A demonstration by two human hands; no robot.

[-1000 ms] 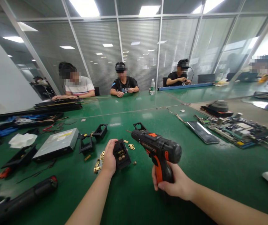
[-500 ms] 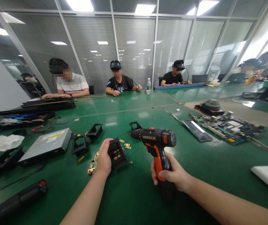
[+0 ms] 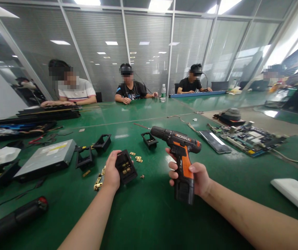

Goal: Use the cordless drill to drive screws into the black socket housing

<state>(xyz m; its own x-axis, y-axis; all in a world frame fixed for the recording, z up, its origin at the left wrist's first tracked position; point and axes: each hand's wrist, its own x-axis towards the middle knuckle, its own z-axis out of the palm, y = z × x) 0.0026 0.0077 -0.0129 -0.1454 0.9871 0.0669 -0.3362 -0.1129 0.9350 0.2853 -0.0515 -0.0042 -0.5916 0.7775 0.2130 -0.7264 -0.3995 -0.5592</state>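
My left hand point(image 3: 112, 171) is wrapped round the left side of a black plastic housing point(image 3: 129, 177), which has small brass pieces inside. In my right hand point(image 3: 200, 177) is a black and orange cordless drill point(image 3: 183, 158), its long thin bit pointing up and to the left, touching nothing. Loose brass plates point(image 3: 139, 159) lie just beyond the housing, and more brass plates point(image 3: 97, 183) lie left of my left hand. A small screw point(image 3: 142, 176) is on the green table point(image 3: 149, 215) right of the housing. Another black frame point(image 3: 149, 140) stands behind, near the drill's chuck.
Black frames point(image 3: 102, 142) and a silver disc drive point(image 3: 47, 158) are at the left, with a black cylinder point(image 3: 16, 220) nearer. A circuit board point(image 3: 255, 139), a dark flat panel point(image 3: 215, 141) and a white case point(image 3: 295, 196) are at the right. Several people sit across the table.
The drill in my right hand has tilted, its bit end rising and its body shifting slightly right. My left hand still holds the housing; the whole view has shifted a little.
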